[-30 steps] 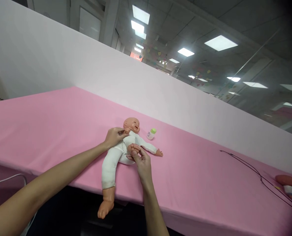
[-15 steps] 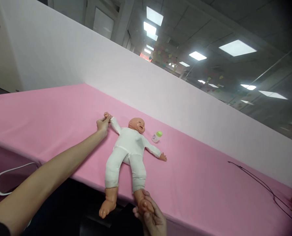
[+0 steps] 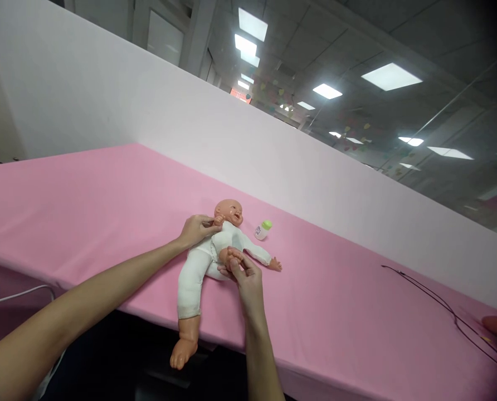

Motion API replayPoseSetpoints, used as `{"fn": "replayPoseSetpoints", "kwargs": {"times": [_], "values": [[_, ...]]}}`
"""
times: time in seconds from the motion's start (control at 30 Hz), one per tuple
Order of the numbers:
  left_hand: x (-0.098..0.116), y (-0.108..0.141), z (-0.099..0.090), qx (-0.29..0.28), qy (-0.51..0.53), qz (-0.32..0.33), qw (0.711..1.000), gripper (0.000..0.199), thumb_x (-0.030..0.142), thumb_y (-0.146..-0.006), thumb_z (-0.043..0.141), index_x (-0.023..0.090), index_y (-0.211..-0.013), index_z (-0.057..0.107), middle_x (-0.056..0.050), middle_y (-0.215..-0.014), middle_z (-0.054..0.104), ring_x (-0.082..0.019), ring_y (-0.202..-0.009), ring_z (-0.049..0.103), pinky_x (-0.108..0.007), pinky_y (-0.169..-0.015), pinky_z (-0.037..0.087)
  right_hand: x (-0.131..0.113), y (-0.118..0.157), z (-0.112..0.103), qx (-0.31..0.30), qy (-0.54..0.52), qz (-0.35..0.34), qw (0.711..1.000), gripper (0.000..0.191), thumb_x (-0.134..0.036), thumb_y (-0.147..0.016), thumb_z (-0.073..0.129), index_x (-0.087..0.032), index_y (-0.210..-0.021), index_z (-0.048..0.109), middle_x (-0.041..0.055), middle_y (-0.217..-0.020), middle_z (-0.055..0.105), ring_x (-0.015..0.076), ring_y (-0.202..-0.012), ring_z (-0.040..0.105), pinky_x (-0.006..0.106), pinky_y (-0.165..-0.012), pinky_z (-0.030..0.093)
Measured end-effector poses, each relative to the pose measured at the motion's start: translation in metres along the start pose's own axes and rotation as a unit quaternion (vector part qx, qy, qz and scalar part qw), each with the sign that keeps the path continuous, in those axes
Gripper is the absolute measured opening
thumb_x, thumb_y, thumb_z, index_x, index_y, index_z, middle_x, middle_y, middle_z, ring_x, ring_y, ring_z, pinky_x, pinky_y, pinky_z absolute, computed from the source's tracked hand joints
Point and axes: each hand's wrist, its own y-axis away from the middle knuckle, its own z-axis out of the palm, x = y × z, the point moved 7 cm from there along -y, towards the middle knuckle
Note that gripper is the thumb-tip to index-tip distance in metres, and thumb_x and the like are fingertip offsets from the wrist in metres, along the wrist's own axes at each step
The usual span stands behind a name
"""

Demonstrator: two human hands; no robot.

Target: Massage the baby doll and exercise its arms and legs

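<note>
A white-suited baby doll point(image 3: 202, 262) is pinched by the left hand point(image 3: 197, 231) at its tiny hand point(image 3: 218, 220), 12 o'clock, and by the right hand point(image 3: 245, 278) at its raised foot point(image 3: 233, 257), 3 o'clock.

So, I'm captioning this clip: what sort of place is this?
Probably an open office or workroom: a pink-draped table, a baby doll on it, a white partition behind, and panel ceiling lights.
</note>
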Motion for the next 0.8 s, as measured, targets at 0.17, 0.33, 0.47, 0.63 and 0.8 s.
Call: {"fn": "replayPoseSetpoints", "kwargs": {"times": [0.17, 0.33, 0.47, 0.63, 0.8], "values": [[-0.010, -0.018, -0.029, 0.118, 0.124, -0.021, 0.985, 0.039, 0.051, -0.073, 0.085, 0.017, -0.092, 0.085, -0.006, -0.083, 0.077, -0.024, -0.076, 0.070, -0.032, -0.068, 0.052, -0.004, 0.040, -0.028, 0.035, -0.017, 0.006, 0.999, 0.052, -0.052, -0.078, 0.088, -0.018, -0.117, 0.081, 0.0162, -0.134, 0.072, 0.0282, -0.093, 0.076, 0.045, -0.085, 0.067], [-0.044, -0.019, -0.071, 0.314, 0.173, -0.104, 0.927, 0.033, 0.049, -0.077, 0.080, 0.017, -0.069, 0.073, -0.002, -0.069, 0.068, -0.019, -0.074, 0.065, -0.028, -0.066, 0.049, 0.012, 0.115, -0.069, 0.106, -0.019, 0.059, 0.992, 0.052, -0.057, -0.071, 0.092, -0.021, -0.107, 0.084, 0.0212, -0.135, 0.070, 0.0326, -0.088, 0.078, 0.044, -0.070, 0.068], [-0.044, -0.017, -0.077, 0.330, 0.119, -0.101, 0.931, 0.032, 0.048, -0.079, 0.078, 0.018, -0.070, 0.073, -0.001, -0.068, 0.068, -0.020, -0.074, 0.065, -0.029, -0.069, 0.048, 0.032, 0.140, -0.076, 0.143, -0.036, 0.086, 0.985, 0.055, -0.057, -0.065, 0.096, -0.021, -0.105, 0.085, 0.0226, -0.135, 0.070, 0.0295, -0.071, 0.077, 0.047, -0.065, 0.068], [-0.001, -0.013, -0.045, 0.213, 0.116, 0.011, 0.970, 0.025, 0.042, -0.079, 0.081, 0.020, -0.087, 0.082, -0.005, -0.086, 0.078, -0.023, -0.083, 0.071, -0.033, -0.078, 0.053, 0.007, 0.094, -0.061, 0.127, -0.045, 0.049, 0.990, 0.057, -0.057, -0.071, 0.092, -0.019, -0.112, 0.083, 0.0188, -0.131, 0.073, 0.0245, -0.072, 0.077, 0.042, -0.071, 0.068], [0.022, 0.002, -0.004, 0.046, -0.013, 0.087, 0.995, 0.026, 0.047, -0.083, 0.078, 0.027, -0.097, 0.085, -0.005, -0.096, 0.080, -0.024, -0.090, 0.070, -0.033, -0.084, 0.051, -0.013, 0.031, -0.027, 0.071, 0.002, 0.016, 0.997, 0.058, -0.056, -0.077, 0.088, -0.016, -0.119, 0.080, 0.0136, -0.115, 0.078, 0.0240, -0.075, 0.077, 0.042, -0.076, 0.068]]}}
